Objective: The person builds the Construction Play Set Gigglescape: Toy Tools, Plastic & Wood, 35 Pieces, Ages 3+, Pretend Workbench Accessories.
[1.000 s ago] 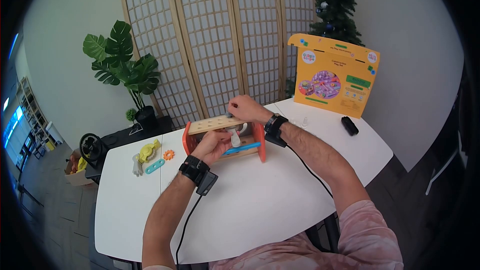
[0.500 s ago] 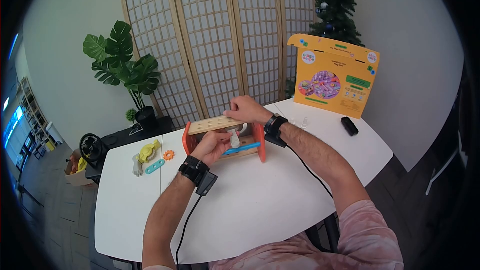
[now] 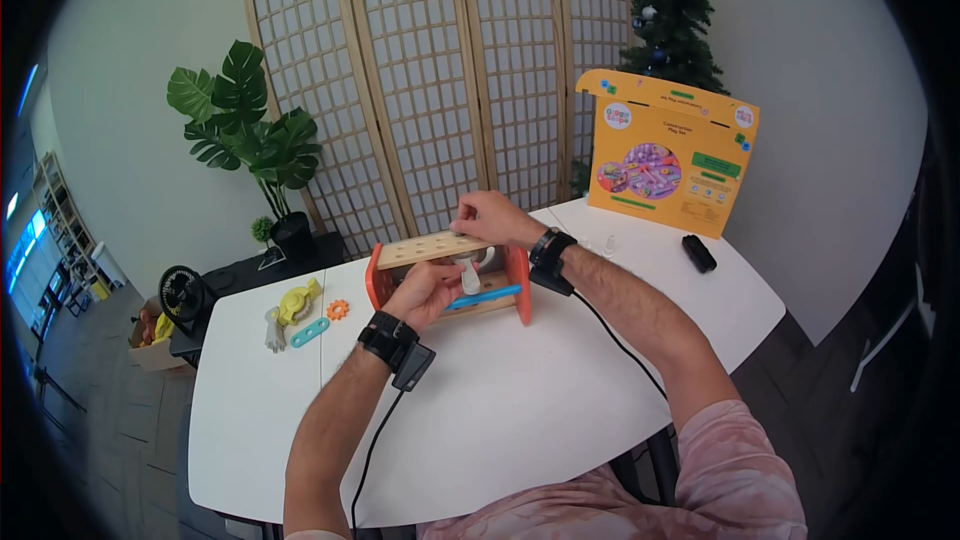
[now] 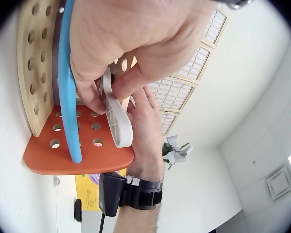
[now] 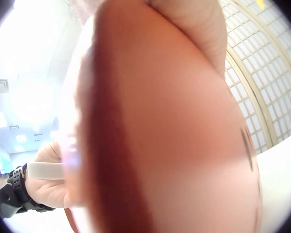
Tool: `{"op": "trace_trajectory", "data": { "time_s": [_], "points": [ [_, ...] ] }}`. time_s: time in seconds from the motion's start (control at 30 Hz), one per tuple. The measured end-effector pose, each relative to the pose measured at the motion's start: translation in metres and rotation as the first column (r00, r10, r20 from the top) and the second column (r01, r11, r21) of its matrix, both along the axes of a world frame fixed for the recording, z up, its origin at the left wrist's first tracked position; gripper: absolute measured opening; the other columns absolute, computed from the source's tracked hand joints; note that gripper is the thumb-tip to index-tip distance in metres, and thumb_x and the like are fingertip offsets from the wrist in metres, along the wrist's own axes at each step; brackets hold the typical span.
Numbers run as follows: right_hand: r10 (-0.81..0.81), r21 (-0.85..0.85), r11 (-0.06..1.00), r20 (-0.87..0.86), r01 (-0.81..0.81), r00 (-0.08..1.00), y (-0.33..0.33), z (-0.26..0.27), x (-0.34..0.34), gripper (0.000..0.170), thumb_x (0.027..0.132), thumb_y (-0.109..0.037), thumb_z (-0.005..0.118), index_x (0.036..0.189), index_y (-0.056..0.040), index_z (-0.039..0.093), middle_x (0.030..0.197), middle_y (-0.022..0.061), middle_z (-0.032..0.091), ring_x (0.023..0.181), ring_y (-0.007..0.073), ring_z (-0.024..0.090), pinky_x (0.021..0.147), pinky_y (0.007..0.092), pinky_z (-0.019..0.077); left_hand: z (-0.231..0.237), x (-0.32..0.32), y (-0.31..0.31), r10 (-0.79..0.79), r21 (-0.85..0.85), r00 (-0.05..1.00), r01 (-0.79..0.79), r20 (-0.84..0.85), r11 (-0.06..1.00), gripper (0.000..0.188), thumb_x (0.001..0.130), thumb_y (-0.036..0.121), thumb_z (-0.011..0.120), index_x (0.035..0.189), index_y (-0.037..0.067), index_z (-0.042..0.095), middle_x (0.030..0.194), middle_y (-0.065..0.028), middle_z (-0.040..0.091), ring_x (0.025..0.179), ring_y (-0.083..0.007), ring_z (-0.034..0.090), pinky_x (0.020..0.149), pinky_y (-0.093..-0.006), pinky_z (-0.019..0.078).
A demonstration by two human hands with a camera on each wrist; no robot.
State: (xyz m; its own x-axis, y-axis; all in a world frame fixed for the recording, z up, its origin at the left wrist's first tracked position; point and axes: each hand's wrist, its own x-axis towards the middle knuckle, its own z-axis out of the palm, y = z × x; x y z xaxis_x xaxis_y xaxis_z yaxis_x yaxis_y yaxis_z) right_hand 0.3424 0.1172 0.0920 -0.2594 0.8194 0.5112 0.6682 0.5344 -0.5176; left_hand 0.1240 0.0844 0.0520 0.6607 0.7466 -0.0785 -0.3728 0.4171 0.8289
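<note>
A wooden toy toolbox [image 3: 410,250] with red end panels and perforated boards stands on the white table. My left hand [image 3: 425,290] reaches into its open front, thumb and fingers pinching a light grey toy wrench [image 4: 120,126] under the top board. A blue bar [image 4: 68,97] runs across in front of that hand. My right hand [image 3: 493,217] is over the right part of the top board, its fingertips on a small grey bolt [image 3: 457,232], mostly hidden by them. The red end panel [image 5: 179,116] fills most of the right wrist view.
Left on the table lie a yellow toy tool [image 3: 297,304], a grey piece [image 3: 274,332], a teal strip [image 3: 310,332] and an orange gear [image 3: 338,310]. A yellow box [image 3: 670,150] stands at the back right, near a black object [image 3: 699,253]. Cables hang from both wrists.
My right fingers have shifted slightly at the top board, covering more of the grey bolt than a second ago. The left hand keeps its pinch on the wrench, nearly still.
</note>
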Motion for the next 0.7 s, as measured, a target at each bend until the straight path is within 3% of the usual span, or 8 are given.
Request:
{"op": "trace_trajectory", "data": {
  "time_s": [0.13, 0.43, 0.7],
  "points": [
    [-0.066, -0.099, 0.993, 0.025, 0.068, 0.998, -0.0099, 0.0089, -0.0044, 0.029, 0.092, -0.027, 0.082, 0.086, -0.0018, 0.069, 0.080, 0.0134, 0.075, 0.075, 0.0230, 0.074, 0.070, 0.0374, 0.0573, -0.0028, 0.0010, 0.0030, -0.013, 0.022, 1.000, 0.013, 0.003, 1.000, 0.042, 0.110, -0.004, 0.052, 0.150, -0.007, 0.040, 0.138, -0.0196, 0.056, 0.126, -0.0250, 0.066, 0.109, -0.0384, 0.0620],
    [-0.054, -0.090, 0.994, 0.039, 0.058, 0.998, -0.0077, 0.0083, -0.0027, 0.028, 0.085, -0.025, 0.082, 0.090, 0.0001, 0.071, 0.083, 0.0146, 0.077, 0.078, 0.0253, 0.076, 0.074, 0.0377, 0.0593, -0.0042, 0.0032, 0.0065, -0.005, 0.011, 1.000, 0.005, -0.016, 1.000, 0.036, 0.111, -0.001, 0.052, 0.147, -0.003, 0.044, 0.138, -0.0182, 0.057, 0.124, -0.0234, 0.067, 0.108, -0.0373, 0.0620],
    [-0.029, -0.068, 0.997, 0.038, 0.032, 0.999, -0.0036, 0.0039, -0.0027, 0.025, 0.088, -0.024, 0.078, 0.095, -0.0001, 0.075, 0.086, 0.0139, 0.078, 0.083, 0.0256, 0.077, 0.078, 0.0379, 0.0598, -0.0038, 0.0042, 0.0064, 0.024, -0.002, 1.000, -0.024, 0.012, 1.000, 0.036, 0.111, 0.001, 0.055, 0.146, -0.003, 0.046, 0.136, -0.0170, 0.060, 0.122, -0.0233, 0.068, 0.105, -0.0339, 0.0635]
  ]
}}
